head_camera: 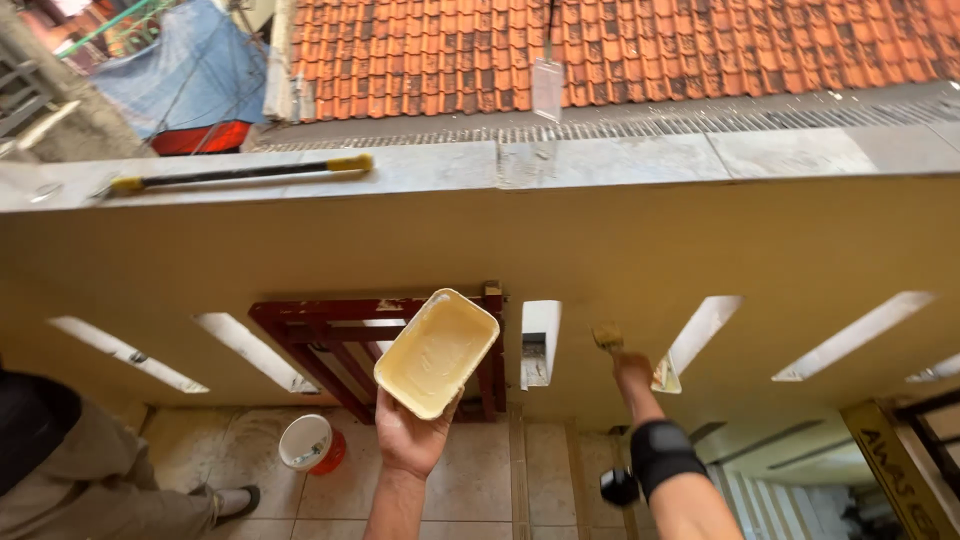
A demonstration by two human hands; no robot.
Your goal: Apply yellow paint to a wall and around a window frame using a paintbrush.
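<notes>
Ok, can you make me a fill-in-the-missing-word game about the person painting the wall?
1. The left hand holds a tray of ____ paint.
2. The right hand presses a ____ against the wall.
3. The long pole lies on top of the ____.
4. A white and orange ____ stands on the tiled floor.

Missing words: cream; brush; wall; bucket

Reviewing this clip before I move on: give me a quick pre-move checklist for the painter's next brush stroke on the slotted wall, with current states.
1. Left hand holds the paint tray from below: ok.
2. Tray has cream paint in it: ok.
3. Right hand grips the brush, bristles at the wall: ok.
4. Paint load on bristles: cannot tell.
5. Tray tilted toward the camera, spill risk: not ok.
6. Another person's leg stands apart from the tray: ok.
</notes>
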